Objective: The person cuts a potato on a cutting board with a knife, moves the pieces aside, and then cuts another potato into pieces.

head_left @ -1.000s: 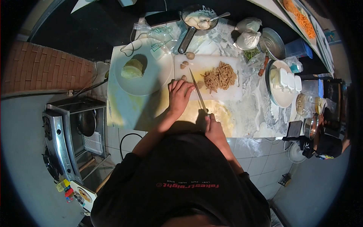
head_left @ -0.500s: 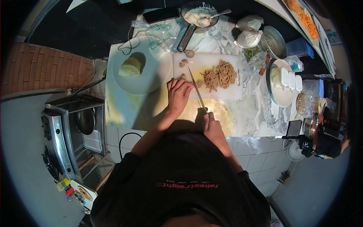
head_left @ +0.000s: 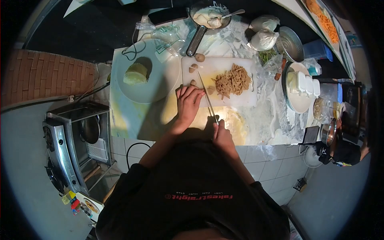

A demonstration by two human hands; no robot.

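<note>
My right hand is wrapped round the handle of a long kitchen knife, its blade slanting up and left over the white cutting board. Right beside the blade, the bent fingers of my left hand press down at the board's left part; whatever is under the fingertips is hidden. Small brown balls, seemingly meatballs, lie beyond my left fingers, and a round brown piece sits just right of the blade. A heap of brown strips covers the board's right half.
On the left, a big pale plate bears a piece of cabbage. A pan of pale batter with a spoon stands behind the board. Tied plastic bags, a metal bowl and a plate with white containers line the right.
The view has shifted slightly. The knife stays beside my left fingers, its handle and my right hand a touch further left and lower; the heap of strips looks the same.
</note>
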